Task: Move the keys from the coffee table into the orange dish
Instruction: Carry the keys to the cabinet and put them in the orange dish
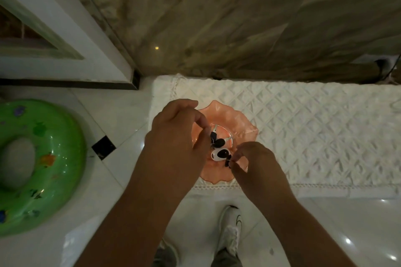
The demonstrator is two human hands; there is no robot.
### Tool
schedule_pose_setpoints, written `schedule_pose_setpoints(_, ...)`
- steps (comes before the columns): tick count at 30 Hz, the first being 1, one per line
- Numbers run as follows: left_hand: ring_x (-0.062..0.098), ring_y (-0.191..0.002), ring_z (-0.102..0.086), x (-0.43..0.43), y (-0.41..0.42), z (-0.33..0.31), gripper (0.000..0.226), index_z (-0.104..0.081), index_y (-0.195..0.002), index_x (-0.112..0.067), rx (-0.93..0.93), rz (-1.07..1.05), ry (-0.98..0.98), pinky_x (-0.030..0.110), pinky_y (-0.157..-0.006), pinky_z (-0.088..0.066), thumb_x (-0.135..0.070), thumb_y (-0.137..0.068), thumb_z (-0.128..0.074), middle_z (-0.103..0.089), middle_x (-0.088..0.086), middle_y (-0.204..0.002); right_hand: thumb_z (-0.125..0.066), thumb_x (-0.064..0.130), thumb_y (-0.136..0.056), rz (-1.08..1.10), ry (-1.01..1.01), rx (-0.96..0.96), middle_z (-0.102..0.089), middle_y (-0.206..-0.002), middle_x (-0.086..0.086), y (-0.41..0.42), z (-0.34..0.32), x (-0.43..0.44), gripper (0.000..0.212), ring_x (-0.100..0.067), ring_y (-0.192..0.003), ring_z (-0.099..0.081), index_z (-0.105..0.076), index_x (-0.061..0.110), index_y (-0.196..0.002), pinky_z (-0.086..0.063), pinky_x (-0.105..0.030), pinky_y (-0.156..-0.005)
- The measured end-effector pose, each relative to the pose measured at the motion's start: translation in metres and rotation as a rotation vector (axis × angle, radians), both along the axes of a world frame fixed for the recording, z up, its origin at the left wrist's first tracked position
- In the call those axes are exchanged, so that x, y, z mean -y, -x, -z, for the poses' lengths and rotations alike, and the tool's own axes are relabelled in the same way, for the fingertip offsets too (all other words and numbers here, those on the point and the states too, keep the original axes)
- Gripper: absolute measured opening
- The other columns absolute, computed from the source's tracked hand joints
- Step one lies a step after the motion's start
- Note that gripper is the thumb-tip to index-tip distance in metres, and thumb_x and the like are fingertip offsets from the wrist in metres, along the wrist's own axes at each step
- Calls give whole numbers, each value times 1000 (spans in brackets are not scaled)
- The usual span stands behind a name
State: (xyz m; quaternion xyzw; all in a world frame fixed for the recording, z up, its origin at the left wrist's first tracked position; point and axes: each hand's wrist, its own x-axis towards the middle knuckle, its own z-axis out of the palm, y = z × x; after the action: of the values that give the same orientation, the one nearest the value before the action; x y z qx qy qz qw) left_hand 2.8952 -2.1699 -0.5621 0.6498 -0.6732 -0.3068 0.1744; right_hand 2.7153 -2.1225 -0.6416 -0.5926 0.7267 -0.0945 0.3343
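An orange glass dish (243,121) with a wavy rim sits on a white quilted cloth. Inside it lies the bunch of keys (218,144), with dark key heads and a white oval fob with a black centre. My left hand (175,136) hovers over the dish's left side, its fingertips pinched at the dark keys. My right hand (253,160) is over the dish's near right rim, fingertips pinched on a dark bit of the bunch beside the fob. Both hands hide part of the dish.
The white quilted cloth (314,128) covers a low surface against a marbled wall. A green inflatable swim ring (39,165) lies on the glossy white tile floor at the left. My feet in white shoes (231,230) stand below the dish.
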Motion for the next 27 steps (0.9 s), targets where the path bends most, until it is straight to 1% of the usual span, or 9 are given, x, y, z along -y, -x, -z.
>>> schedule_pose_setpoints(3,0,-94,-52,-3,0,11,7,-54,-85,-37,28,18,-19,3,-71,-32,-37,-85,-61,-43,-27,-125,-64,31,-84,-52,-51,-196,-57,-109,16,-3,20,-5,3,-12,-105,-51,-66,33,-83,-37,-30,-76)
schedule_pose_setpoints(7,-4,-112,-44,-6,-1,23,8,-55,-84,-38,29,3,-53,2,-72,-30,-37,-85,-62,-43,-30,-125,-60,35,-87,-115,-83,-328,-50,-131,19,-1,36,-10,14,-10,-127,-37,-73,36,-92,-32,-33,-96)
schedule_pose_setpoints(10,6,-104,-53,-8,1,28,9,-55,-84,-37,28,9,-43,8,-77,-33,-35,-85,-64,-46,-25,-125,-54,37,-91,-167,-171,-359,-44,-141,16,0,41,-11,21,-16,-137,-27,-73,36,-101,-30,-37,-103)
schedule_pose_setpoints(12,8,-100,-54,-8,4,29,8,-56,-85,-36,18,2,-40,17,-81,-40,-34,-85,-65,-48,-23,-126,-54,37,-91,-192,-202,-360,-40,-145,14,0,42,-10,24,-19,-140,-22,-70,35,-109,-28,-39,-105)
schedule_pose_setpoints(15,2,-112,-46,-8,8,31,6,-59,-87,-33,4,-5,-43,23,-87,-41,-31,-85,-65,-47,-23,-127,-57,38,-88,-169,-172,-310,-41,-143,15,-1,37,-1,36,-16,-135,-30,-59,37,-124,-31,-39,-103)
schedule_pose_setpoints(18,4,-104,-51,-4,10,34,6,-61,-85,-33,1,-1,-44,14,-80,-37,-31,-84,-67,-47,-26,-125,-57,34,-86,-68,-119,-254,-51,-130,17,0,27,8,40,-13,-120,-46,-53,38,-126,-35,-37,-95)
schedule_pose_setpoints(20,5,-100,-55,-2,11,38,6,-62,-84,-33,2,7,-56,12,-79,-39,-30,-83,-68,-48,-26,-123,-56,34,-86,-23,-87,-249,-55,-126,16,2,21,12,38,-14,-116,-49,-53,38,-124,-36,-37,-92)
schedule_pose_setpoints(23,3,-111,-52,-5,11,47,5,-65,-85,-32,27,32,-75,22,-84,-47,-29,-83,-69,-51,-23,-123,-56,37,-88,16,-72,-204,-56,-126,16,3,15,15,37,-15,-116,-50,-53,38,-124,-35,-35,-89)
schedule_pose_setpoints(27,4,-108,-54,-11,9,65,2,-66,-85,-32,67,43,-131,34,-86,-49,-30,-83,-66,-53,-21,-120,-57,39,-88,28,-65,-154,-56,-128,15,-1,17,14,39,-15,-117,-50,-52,38,-126,-36,-35,-91)
